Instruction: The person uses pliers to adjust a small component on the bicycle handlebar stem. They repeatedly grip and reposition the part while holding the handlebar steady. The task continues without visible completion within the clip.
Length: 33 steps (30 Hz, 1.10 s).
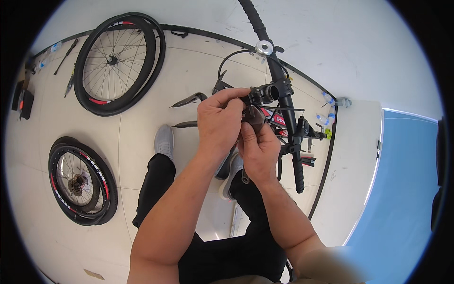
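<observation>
Both my hands are together at a black handlebar (286, 102) of a bicycle. My left hand (221, 120) is closed with curled fingers beside a black cylindrical clamped part (265, 94); what its fingers grip is hidden. My right hand (260, 154) is closed too, thumb and fingers pinched at the lower edge of a dark, rounded, smooth part (256, 118) between the hands. The kind of this part is unclear. A silver bell (264, 48) sits farther up the bar. Part of a red, white and black frame (278, 119) shows behind.
A spoked wheel with tyres (112, 60) lies on the floor at upper left, another with a sprocket cassette (75, 184) below it. Tools (66, 57) and water bottles (326, 118) lie along the wall. My grey shoes (164, 140) stand near the bicycle. A blue panel (402, 165) is at right.
</observation>
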Tool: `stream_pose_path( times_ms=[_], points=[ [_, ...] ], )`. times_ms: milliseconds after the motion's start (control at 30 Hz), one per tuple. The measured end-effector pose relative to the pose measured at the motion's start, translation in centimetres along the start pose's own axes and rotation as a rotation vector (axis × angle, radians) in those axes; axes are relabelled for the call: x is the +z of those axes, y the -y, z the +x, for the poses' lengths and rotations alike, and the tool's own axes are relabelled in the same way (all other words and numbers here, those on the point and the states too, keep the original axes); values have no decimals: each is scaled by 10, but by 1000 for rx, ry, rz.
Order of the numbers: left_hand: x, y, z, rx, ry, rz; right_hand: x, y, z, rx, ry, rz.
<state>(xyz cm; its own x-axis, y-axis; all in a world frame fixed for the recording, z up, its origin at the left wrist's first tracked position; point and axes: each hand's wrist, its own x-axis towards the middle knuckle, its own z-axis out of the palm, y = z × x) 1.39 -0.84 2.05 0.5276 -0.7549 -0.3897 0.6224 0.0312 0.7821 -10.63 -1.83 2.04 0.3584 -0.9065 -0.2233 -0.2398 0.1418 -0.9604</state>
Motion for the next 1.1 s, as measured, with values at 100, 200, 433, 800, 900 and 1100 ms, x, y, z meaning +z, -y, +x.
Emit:
stream_pose_path(
  times_ms=[100,200,433,800,900,1100],
  points=[
    [-2,3,3,15,0,36,-1,2,1,31,23,-11],
    [-3,2,2,23,2,33,-4,0,5,26,51,-74],
    [-2,1,2,11,21,-17,-6,7,6,30,96,-129],
    [1,-2,0,-15,10,-54,-2,3,4,-24,64,-174],
    [-2,-1,1,-20,23,-30,1,8,3,-87,29,-308],
    [-2,4,3,9,26,-30,3,11,0,-246,-53,-537]
  ],
)
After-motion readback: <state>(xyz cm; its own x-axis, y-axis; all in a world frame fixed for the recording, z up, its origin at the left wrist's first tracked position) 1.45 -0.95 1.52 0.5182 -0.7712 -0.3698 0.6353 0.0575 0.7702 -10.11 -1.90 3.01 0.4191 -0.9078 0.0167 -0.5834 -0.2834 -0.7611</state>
